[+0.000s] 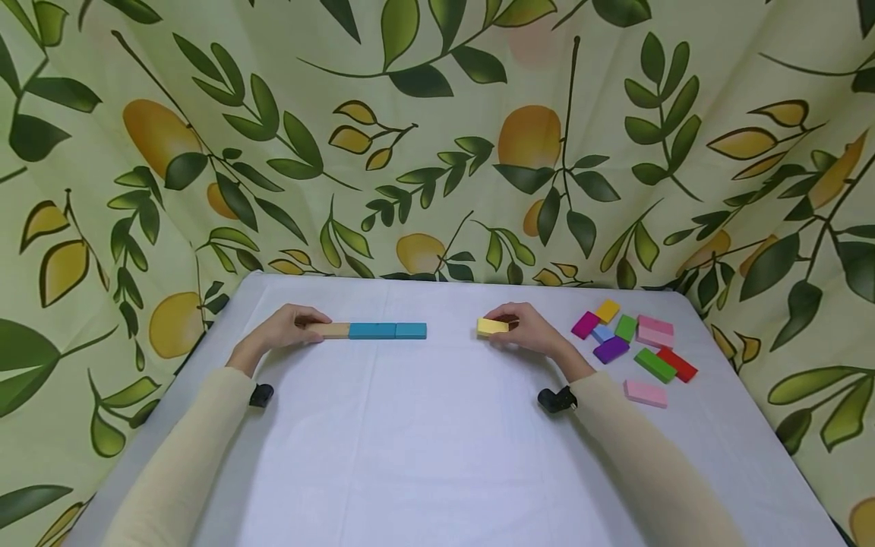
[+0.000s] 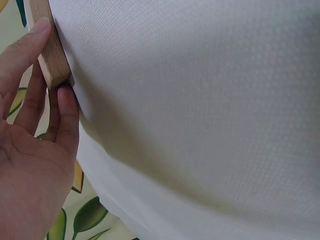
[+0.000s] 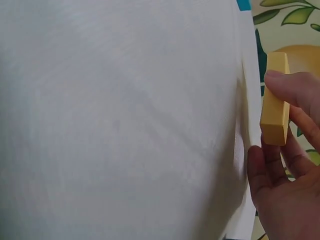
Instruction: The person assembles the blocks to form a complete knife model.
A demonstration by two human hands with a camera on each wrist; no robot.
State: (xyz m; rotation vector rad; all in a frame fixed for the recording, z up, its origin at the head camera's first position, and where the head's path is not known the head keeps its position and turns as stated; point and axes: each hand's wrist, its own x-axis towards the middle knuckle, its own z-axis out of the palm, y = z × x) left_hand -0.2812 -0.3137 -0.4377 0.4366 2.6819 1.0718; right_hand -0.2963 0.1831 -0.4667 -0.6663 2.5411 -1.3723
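In the head view a row lies left of centre: a bare wooden block at its left end, then a blue block and another blue block, end to end. My left hand grips the wooden block's left end; the left wrist view has the thumb on the near face of this wooden block, fingers behind and below. Right of the row, apart from it, my right hand pinches a yellow block. In the right wrist view my thumb presses the long face of this yellow block, its lower end showing.
Several loose blocks lie at the right of the white-covered table, among them a purple block, a red block, a green block and a pink block. A leaf-and-fruit patterned curtain rises behind the table and along both sides.
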